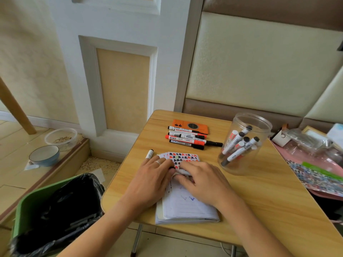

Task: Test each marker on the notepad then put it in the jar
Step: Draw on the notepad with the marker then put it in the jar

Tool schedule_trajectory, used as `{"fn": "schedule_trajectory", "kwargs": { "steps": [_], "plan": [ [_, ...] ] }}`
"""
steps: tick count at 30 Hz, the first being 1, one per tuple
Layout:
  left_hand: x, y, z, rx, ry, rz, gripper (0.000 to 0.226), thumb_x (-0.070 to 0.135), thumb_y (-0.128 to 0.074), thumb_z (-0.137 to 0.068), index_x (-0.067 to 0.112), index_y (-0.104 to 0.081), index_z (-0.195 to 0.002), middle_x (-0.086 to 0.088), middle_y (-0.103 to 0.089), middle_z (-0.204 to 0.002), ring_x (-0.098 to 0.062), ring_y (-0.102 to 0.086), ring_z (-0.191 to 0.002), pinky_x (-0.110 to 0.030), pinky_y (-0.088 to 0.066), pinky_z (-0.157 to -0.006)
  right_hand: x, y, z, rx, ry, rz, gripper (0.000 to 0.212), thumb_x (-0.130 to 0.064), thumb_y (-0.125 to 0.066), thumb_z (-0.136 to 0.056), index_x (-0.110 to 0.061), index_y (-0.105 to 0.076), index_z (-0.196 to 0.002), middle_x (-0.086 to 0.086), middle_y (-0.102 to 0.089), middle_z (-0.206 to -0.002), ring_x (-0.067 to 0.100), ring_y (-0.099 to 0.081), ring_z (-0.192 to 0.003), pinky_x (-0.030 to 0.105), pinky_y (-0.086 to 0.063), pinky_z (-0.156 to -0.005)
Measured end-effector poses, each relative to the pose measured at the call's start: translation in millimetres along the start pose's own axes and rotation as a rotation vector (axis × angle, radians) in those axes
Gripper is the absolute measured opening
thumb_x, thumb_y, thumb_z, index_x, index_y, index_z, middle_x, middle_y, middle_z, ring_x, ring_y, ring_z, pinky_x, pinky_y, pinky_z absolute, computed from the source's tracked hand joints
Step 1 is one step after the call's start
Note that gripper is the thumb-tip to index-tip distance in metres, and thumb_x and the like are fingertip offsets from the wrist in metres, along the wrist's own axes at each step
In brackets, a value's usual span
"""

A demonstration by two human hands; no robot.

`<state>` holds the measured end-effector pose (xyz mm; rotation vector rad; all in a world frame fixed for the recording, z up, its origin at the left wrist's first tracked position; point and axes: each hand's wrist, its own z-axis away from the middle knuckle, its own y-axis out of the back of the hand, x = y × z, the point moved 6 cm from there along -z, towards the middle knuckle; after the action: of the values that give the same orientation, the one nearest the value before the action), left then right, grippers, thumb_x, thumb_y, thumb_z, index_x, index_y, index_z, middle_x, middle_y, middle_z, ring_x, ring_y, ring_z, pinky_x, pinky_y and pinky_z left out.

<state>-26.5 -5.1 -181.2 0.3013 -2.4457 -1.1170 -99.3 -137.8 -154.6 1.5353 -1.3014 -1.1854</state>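
We have both hands over the notepad point(185, 204), which lies open at the near edge of the table point(269, 191). Our left hand point(154, 173) rests on the pad's left side; its fingers are curled toward the middle, and a ring sits on one finger. A marker point(149, 154) pokes out past this hand's far fingers, its black end pointing to the far edge. We cannot tell whether the fingers grip it or merely lie beside it. Our right hand point(200, 178) is curled around a white marker point(182, 172) at the top of the pad, where the two hands meet; the left fingertips touch its dark end.

The page beyond the hands is covered with rows of black and red scribbles point(182, 157), and faint blue marks show nearer us.

The jar point(245, 143) stands near the table's right edge, clear and lidless, holding several markers leaning with dark caps up. A row of loose markers point(187, 139) lies toward the far edge, partly over an orange case point(191, 125).

A green bin point(52, 210) with a black liner stands on the floor off the left edge.
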Motion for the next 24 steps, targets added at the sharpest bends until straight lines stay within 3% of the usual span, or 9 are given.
{"fn": "schedule_trajectory", "kwargs": {
  "steps": [3, 7, 9, 12, 14, 16, 18, 20, 24],
  "plan": [
    [-6.5, 2.5, 0.4, 0.036, 0.082, -0.013, 0.02, 0.04, -0.044, -0.1, 0.027, -0.057, -0.103, 0.01, -0.051, -0.099, -0.014, -0.047, -0.093, -0.033, -0.038, -0.08, 14.7, -2.3, 1.0, 0.019, -0.108, -0.093, 0.016, -0.035, -0.041, -0.105, -0.028, -0.053, -0.099, -0.012, -0.052, -0.097, 0.016, -0.055, -0.086, 0.038, -0.047, -0.073],
    [-12.0, -4.3, 2.2, -0.039, 0.122, -0.016, 0.016, 0.041, -0.051, -0.091, 0.029, -0.052, -0.101, 0.012, -0.047, -0.104, -0.011, -0.044, -0.099, -0.029, -0.035, -0.086, 33.4, 1.8, 2.6, 0.177, -0.244, -0.284, 0.017, -0.015, -0.049, -0.103, -0.025, -0.054, -0.116, -0.012, -0.059, -0.1, 0.011, -0.059, -0.084, 0.036, -0.053, -0.07],
    [-12.2, -7.6, 2.7, -0.081, 0.117, -0.038, 0.017, 0.042, -0.049, -0.089, 0.029, -0.051, -0.101, 0.012, -0.048, -0.107, -0.011, -0.046, -0.1, -0.028, -0.033, -0.087, 38.9, 4.4, 2.6, 0.246, -0.278, -0.463, 0.017, -0.009, -0.054, -0.103, -0.025, -0.052, -0.107, -0.008, -0.062, -0.092, 0.013, -0.066, -0.077, 0.037, -0.057, -0.065],
    [-10.9, -10.4, 1.7, -0.12, 0.117, -0.046, 0.017, 0.043, -0.046, -0.089, 0.031, -0.048, -0.1, 0.011, -0.051, -0.111, -0.011, -0.049, -0.104, -0.029, -0.034, -0.093, 48.8, 3.6, 2.2, 0.312, -0.358, -0.795, 0.019, -0.002, -0.058, -0.101, -0.02, -0.063, -0.097, -0.002, -0.068, -0.09, 0.02, -0.074, -0.079, 0.033, -0.062, -0.067],
    [-10.5, -12.5, 1.7, -0.138, 0.108, -0.054, 0.023, 0.044, -0.042, -0.089, 0.03, -0.049, -0.106, 0.01, -0.054, -0.12, -0.011, -0.05, -0.118, -0.03, -0.033, -0.103, 53.9, -1.9, 2.0, 0.316, -0.46, -1.09, 0.021, 0.001, -0.057, -0.102, -0.014, -0.072, -0.102, 0.006, -0.073, -0.1, 0.026, -0.076, -0.089, 0.032, -0.063, -0.074],
    [-10.9, -14.7, 2.4, -0.152, 0.093, -0.069, 0.037, 0.044, -0.04, -0.09, 0.028, -0.052, -0.121, 0.008, -0.056, -0.133, -0.01, -0.041, -0.139, -0.03, -0.026, -0.114, 55.5, -9.2, 1.8, 0.294, -0.544, -1.356, 0.031, 0.003, -0.05, -0.104, -0.012, -0.076, -0.112, 0.012, -0.075, -0.111, 0.027, -0.076, -0.098, 0.035, -0.062, -0.084],
    [-10.8, -15.4, 2.4, -0.17, 0.081, -0.085, 0.048, 0.044, -0.038, -0.091, 0.025, -0.052, -0.133, 0.007, -0.053, -0.143, -0.009, -0.034, -0.147, -0.029, -0.021, -0.119, 55.7, -11.8, 0.5, 0.278, -0.571, -1.536, 0.039, 0.007, -0.045, -0.104, -0.013, -0.075, -0.119, 0.015, -0.075, -0.115, 0.028, -0.075, -0.103, 0.041, -0.06, -0.092],
    [-10.9, -15.5, 2.2, -0.187, 0.081, -0.091, 0.053, 0.045, -0.036, -0.091, 0.024, -0.053, -0.137, 0.007, -0.052, -0.147, -0.008, -0.031, -0.148, -0.027, -0.017, -0.12, 52.5, -10.2, -2.1, 0.256, -0.524, -1.592, 0.039, 0.009, -0.046, -0.102, -0.011, -0.071, -0.125, 0.016, -0.075, -0.111, 0.026, -0.074, -0.1, 0.04, -0.061, -0.092],
    [-11.5, -14.9, 2.8, -0.186, 0.101, -0.099, 0.055, 0.057, -0.035, -0.094, 0.027, -0.053, -0.137, 0.009, -0.052, -0.146, -0.008, -0.033, -0.146, -0.03, -0.022, -0.119, 40.2, -9.9, -5.3, 0.224, -0.438, -1.357, 0.023, 0.001, -0.066, -0.096, -0.011, -0.066, -0.115, 0.008, -0.069, -0.089, 0.021, -0.067, -0.08, 0.025, -0.053, -0.062]
  ]
}}
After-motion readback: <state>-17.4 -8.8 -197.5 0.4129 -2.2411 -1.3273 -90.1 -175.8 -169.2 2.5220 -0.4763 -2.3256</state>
